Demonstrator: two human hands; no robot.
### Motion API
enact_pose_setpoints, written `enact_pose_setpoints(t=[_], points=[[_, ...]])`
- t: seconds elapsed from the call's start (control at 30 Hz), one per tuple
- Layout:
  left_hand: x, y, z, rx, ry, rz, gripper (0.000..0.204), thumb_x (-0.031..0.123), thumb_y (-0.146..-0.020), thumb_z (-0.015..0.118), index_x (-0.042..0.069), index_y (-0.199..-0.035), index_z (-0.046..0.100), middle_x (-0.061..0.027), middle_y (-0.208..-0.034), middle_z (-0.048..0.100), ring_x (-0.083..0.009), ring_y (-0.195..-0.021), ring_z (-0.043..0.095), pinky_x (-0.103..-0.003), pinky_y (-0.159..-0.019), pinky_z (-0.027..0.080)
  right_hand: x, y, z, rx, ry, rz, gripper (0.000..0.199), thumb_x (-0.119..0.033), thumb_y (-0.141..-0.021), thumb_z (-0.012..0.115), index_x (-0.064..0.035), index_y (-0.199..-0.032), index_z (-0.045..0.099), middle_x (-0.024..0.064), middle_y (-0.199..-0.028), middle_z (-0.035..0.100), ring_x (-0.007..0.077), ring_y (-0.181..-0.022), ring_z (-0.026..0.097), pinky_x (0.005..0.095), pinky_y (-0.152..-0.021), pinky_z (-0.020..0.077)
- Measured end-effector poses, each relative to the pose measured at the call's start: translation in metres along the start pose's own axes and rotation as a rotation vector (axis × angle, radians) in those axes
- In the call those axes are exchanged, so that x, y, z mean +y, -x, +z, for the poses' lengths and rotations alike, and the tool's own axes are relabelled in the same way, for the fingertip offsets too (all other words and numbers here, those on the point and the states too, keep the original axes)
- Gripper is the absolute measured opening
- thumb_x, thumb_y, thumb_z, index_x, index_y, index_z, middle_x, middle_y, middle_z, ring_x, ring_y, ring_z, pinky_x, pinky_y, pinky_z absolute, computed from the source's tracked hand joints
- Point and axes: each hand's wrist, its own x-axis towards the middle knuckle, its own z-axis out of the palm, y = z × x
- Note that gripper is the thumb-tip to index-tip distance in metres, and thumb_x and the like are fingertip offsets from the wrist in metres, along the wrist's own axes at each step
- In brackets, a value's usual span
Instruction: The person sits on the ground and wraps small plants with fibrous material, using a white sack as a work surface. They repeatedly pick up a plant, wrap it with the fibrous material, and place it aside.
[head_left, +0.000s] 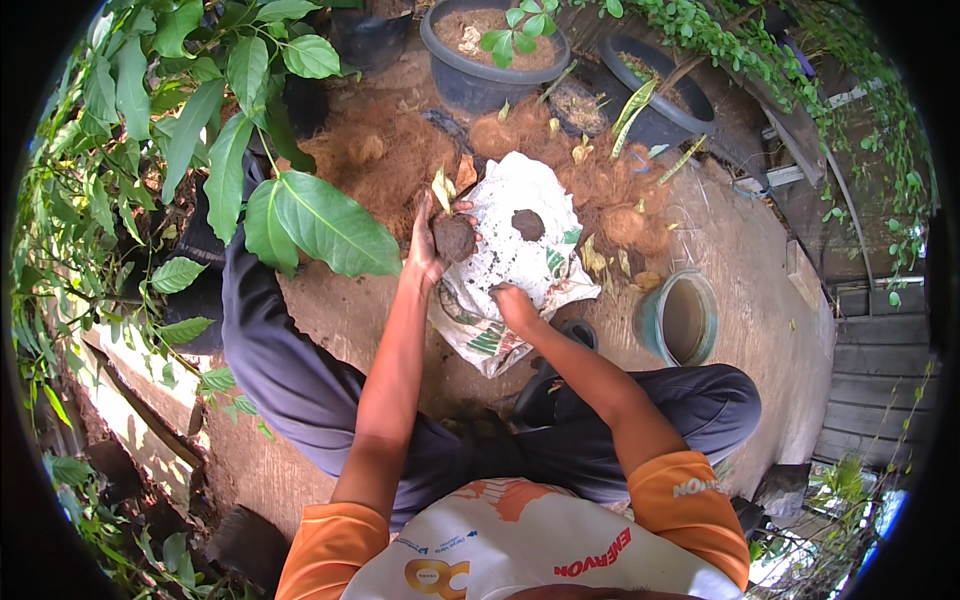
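Note:
My left hand [428, 243] grips a dark brown clump of soil [454, 238] above the upper left edge of a white plastic sack [515, 262] spread on the ground. Another dark clump of soil [527, 224] lies on the sack, to the right of the held one. My right hand [514, 306] rests knuckles down on the sack's lower part; whether it holds anything is hidden. Brown coconut fibre [400, 155] is heaped behind the sack.
A grey pot with soil and a small plant [495, 62] stands at the back, a dark pot [668, 110] to its right. A bluish bowl of muddy water [680, 318] sits right of the sack. Broad-leaved plants [300, 220] crowd the left. My crossed legs [300, 380] lie below.

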Motion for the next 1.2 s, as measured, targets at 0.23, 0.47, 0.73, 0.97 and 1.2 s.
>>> enact_pose_setpoints(t=[0.23, 0.47, 0.73, 0.97, 1.2], points=[[-0.003, 0.002, -0.002, 0.063, -0.011, 0.000, 0.076, 0.071, -0.089, 0.037, 0.002, -0.112, 0.056, -0.0134, -0.088, 0.061, -0.0318, -0.074, 0.062, -0.043, -0.068, 0.050, 0.016, -0.053, -0.035, 0.082, -0.348, 0.273, 0.019, -0.008, -0.076, 0.071, -0.0031, -0.094, 0.073, 0.0171, -0.089, 0.071, 0.0301, -0.080, 0.070, 0.0353, -0.076, 0.0542], [-0.003, 0.002, -0.004, 0.006, -0.026, 0.005, 0.074, 0.072, -0.088, 0.038, 0.004, -0.112, 0.056, -0.0130, -0.088, 0.061, -0.0313, -0.076, 0.062, -0.043, -0.069, 0.049, 0.015, -0.082, -0.015, 0.073, -0.099, 0.320, 0.018, -0.004, -0.081, 0.057, -0.0041, -0.090, 0.073, 0.0223, -0.091, 0.067, 0.0378, -0.088, 0.066, 0.0444, -0.079, 0.0525], [-0.001, -0.003, -0.005, 0.049, 0.019, -0.004, 0.074, 0.072, -0.088, 0.039, 0.004, -0.112, 0.057, -0.0127, -0.090, 0.061, -0.0307, -0.077, 0.062, -0.042, -0.071, 0.050, 0.003, -0.054, 0.009, 0.013, -0.023, 0.084, 0.014, 0.001, -0.079, 0.052, 0.0003, -0.079, 0.067, 0.0225, -0.084, 0.065, 0.0398, -0.080, 0.064, 0.0479, -0.072, 0.0519], [-0.004, -0.006, -0.007, 0.046, 0.008, 0.008, 0.075, 0.072, -0.088, 0.038, 0.004, -0.113, 0.057, -0.0129, -0.090, 0.062, -0.0308, -0.078, 0.062, -0.040, -0.071, 0.050, -0.021, -0.040, 0.001, 0.082, -0.140, 0.075, 0.015, -0.012, -0.081, 0.066, 0.0028, -0.084, 0.068, 0.0223, -0.092, 0.063, 0.0398, -0.087, 0.063, 0.0474, -0.078, 0.0506], [-0.007, -0.010, -0.011, 0.036, 0.026, 0.006, 0.077, 0.073, -0.087, 0.038, 0.004, -0.115, 0.056, -0.0123, -0.093, 0.061, -0.0306, -0.079, 0.062, -0.040, -0.070, 0.050, -0.039, -0.046, 0.006, 0.086, -0.032, 0.239, 0.013, -0.010, -0.081, 0.063, 0.0014, -0.084, 0.068, 0.0204, -0.095, 0.063, 0.0389, -0.089, 0.063, 0.0473, -0.078, 0.0510]])
